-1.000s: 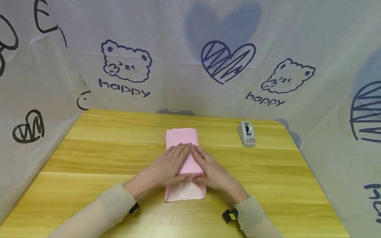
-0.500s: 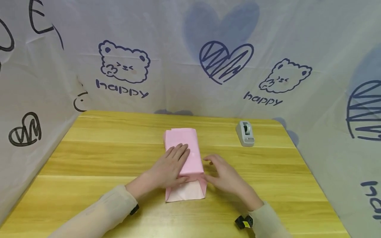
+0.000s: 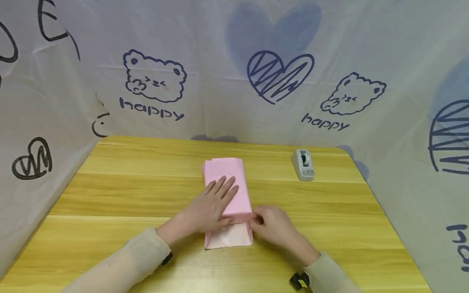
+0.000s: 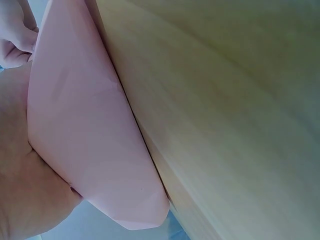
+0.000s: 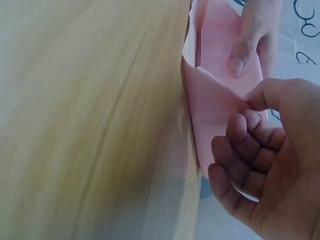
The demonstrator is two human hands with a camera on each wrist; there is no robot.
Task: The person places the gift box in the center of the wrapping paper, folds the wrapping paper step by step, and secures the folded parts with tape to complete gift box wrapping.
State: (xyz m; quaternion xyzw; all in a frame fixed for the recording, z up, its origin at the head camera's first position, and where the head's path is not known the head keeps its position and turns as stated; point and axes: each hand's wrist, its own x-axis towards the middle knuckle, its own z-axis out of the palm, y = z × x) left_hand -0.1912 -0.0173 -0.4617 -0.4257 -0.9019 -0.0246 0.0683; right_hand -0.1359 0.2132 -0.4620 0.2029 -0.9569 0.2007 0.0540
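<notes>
A box-shaped package wrapped in pink paper (image 3: 239, 199) lies lengthwise on the table, its near end toward the person. From that end a paler paper flap (image 3: 230, 239) extends flat over the tabletop. My left hand (image 3: 209, 207) rests on top of the package with fingers straight and spread, its thumb at the near end. At the near right corner my right hand (image 3: 272, 226) pinches the fold of the pink wrapping paper between thumb and curled fingers. The right wrist view shows this fold (image 5: 220, 90) slanting up to the thumb tip, and the left thumb (image 5: 241, 57) against the end face.
A grey tape dispenser (image 3: 303, 165) stands toward the back right of the wooden table (image 3: 128, 191). White cloth (image 3: 216, 97) printed with bears and hearts hangs behind and along the sides.
My right hand has come off the package's top, swung out right, then closed in on the near right corner and its paper. The left hand stays put, its fingers now more spread.
</notes>
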